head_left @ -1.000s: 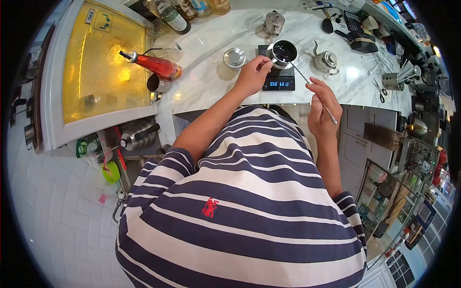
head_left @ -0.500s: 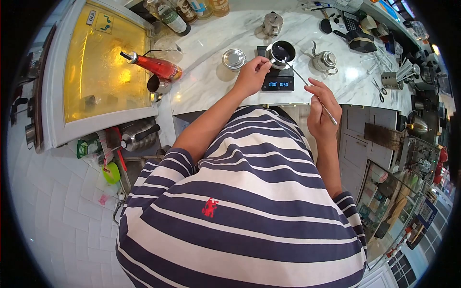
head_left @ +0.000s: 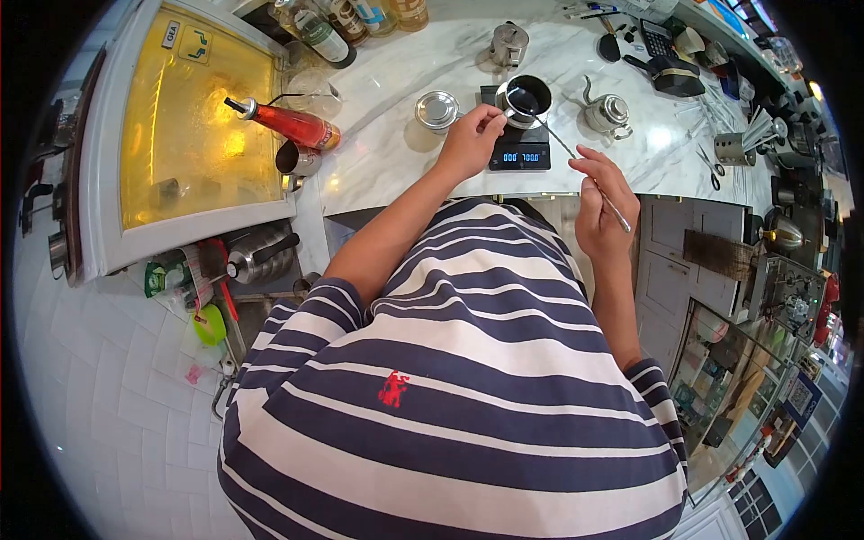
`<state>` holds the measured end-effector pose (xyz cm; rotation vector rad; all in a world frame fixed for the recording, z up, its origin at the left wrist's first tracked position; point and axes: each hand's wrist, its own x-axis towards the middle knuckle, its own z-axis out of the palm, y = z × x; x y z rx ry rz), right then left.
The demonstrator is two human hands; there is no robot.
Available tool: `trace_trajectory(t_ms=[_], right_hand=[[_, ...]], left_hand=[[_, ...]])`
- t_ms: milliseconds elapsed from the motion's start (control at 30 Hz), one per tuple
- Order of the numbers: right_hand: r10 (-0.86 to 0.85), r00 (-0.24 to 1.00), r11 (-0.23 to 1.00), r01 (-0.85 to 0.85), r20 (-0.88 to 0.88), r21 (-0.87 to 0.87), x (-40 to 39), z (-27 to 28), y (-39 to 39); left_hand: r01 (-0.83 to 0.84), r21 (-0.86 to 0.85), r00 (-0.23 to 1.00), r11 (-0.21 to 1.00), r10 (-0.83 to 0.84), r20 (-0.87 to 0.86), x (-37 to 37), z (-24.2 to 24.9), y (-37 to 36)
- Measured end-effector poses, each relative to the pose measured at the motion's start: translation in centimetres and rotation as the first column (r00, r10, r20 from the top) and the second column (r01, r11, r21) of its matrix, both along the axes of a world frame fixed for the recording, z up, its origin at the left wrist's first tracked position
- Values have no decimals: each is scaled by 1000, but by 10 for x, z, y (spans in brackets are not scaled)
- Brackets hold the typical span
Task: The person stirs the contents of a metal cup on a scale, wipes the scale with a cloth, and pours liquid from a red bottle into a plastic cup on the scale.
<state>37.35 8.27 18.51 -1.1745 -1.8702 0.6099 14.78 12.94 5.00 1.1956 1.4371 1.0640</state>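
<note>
A metal cup (head_left: 543, 110) holding dark liquid stands on a black digital scale (head_left: 520, 163) with a lit blue display. My left hand (head_left: 470, 144) pinches the cup's handle at its near left side. In my right hand (head_left: 607, 193) is a long, thin bar spoon (head_left: 561, 141) with a twisted shaft, slanting down into the cup; its lower end is hidden in the liquid. Left of the cup sits a small round lidded metal pot (head_left: 438, 110). To the right stands a small silver kettle (head_left: 612, 112) with a thin spout.
Behind the cup is a metal pitcher (head_left: 509, 43). At left, a red syrup bottle (head_left: 297, 126) lies tilted beside a metal cup (head_left: 298, 160) and a yellow-lit panel (head_left: 198, 117). Scissors (head_left: 712, 169) and a utensil holder (head_left: 736, 150) sit at right. Several bottles (head_left: 324, 39) line the back.
The scale's reading has gone from about 705 to about 700. Both hands keep nearly the same place, with the spoon still in the cup.
</note>
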Motion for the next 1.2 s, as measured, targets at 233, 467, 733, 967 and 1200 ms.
trace_trajectory(t_ms=[233,467,733,967,1200], right_hand=[[-2,1000,1000,2,-13,29,2,-5,1],[-26,1000,1000,26,-15,-7,1,-5,1],[-26,1000,999,27,-16,32,0,-7,5],[-36,999,999,36,-33,10,-1,-7,6],[-48,999,999,48,-23,12,-1,-9,6]], left_hand=[[3,-15,1000,1000,-2,24,1,1,0],[-13,28,999,1000,12,38,0,-10,4],[26,24,1000,999,-27,11,-3,-5,11],[69,10,997,998,-69,39,-7,-6,15],[103,-29,993,994,-101,63,-7,-3,15]])
